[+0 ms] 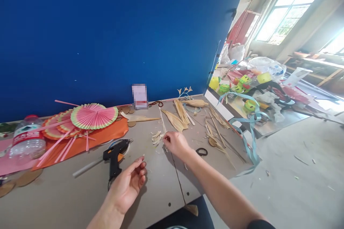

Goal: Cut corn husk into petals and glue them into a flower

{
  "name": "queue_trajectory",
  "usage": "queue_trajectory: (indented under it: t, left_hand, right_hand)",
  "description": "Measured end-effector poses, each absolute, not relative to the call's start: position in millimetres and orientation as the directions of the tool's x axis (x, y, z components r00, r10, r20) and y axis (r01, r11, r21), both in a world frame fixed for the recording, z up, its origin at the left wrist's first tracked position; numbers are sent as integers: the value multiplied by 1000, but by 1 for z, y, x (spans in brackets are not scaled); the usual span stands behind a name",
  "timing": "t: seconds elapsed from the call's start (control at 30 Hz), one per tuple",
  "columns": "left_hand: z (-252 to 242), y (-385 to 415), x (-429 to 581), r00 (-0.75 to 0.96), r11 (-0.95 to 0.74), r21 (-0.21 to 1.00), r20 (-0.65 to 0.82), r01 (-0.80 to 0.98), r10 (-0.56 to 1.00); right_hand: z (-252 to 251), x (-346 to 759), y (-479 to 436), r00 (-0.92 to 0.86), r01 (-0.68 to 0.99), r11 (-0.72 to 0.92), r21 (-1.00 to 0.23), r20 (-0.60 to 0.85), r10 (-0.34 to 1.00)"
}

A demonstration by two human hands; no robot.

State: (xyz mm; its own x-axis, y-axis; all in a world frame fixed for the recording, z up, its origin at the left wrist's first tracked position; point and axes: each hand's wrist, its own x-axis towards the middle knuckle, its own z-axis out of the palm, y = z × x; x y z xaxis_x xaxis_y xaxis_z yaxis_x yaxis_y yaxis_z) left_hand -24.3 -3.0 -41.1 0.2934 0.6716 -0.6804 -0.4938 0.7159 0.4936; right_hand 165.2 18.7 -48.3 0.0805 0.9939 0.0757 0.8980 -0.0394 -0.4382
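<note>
My right hand [176, 145] is closed in a pinch over the table, beside curled shreds of pale dry husk [157, 138]. Whatever lies between its fingertips is too small to make out. From beneath it a thin brown stem [177, 175] runs to the table's front edge, where a piece of dry husk [191, 209] shows. My left hand [128, 188] is palm up, fingers curled and thumb against the index finger; a tiny pale bit shows at the tips. Just left of it lies a black hot glue gun [115, 159] with a clear glue stick [87, 169] behind it.
Dry husk leaves [174, 120] and thin stems [219, 130] spread over the table's right half, near black scissors handles [201, 151]. Pink paper fans [94, 116] and a plastic bottle [29, 139] sit left. A blue panel [107, 35] stands behind; light-blue ribbon [251, 128] hangs at right.
</note>
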Motion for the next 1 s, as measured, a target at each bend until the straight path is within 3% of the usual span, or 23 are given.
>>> queue_trajectory:
  t: [0.33, 0.6, 0.77, 0.83, 0.9, 0.97, 1.0]
  left_hand:
    - [-37, -5, -37, 273, 695, 465, -686, -549, 674]
    - [-29, -10, -27, 296, 719, 447, -697, -533, 653]
    - [-30, -13, -19, 323, 733, 462, -685, -500, 653]
    - [-32, -16, -13, 331, 735, 497, -672, -462, 663]
    - [-32, -19, -5, 344, 725, 566, -641, -392, 686]
    - [-29, -23, 5, 382, 690, 663, -580, -292, 719]
    - [-27, -25, 11, 409, 658, 716, -542, -232, 734]
  right_hand:
    - [-25, 312, -23, 577, 784, -536, -313, 51, 815]
    - [-30, 339, -62, 558, 788, -575, -218, -140, 818]
    - [-37, 334, -75, 582, 777, -588, -225, -97, 807]
    - [-34, 324, -76, 575, 764, -567, -309, -75, 815]
    - [-29, 306, -75, 519, 687, -472, -552, -82, 851]
    - [-24, 280, -73, 399, 446, -307, -841, -120, 909]
    - [-22, 265, -71, 328, 320, -253, -913, -144, 934]
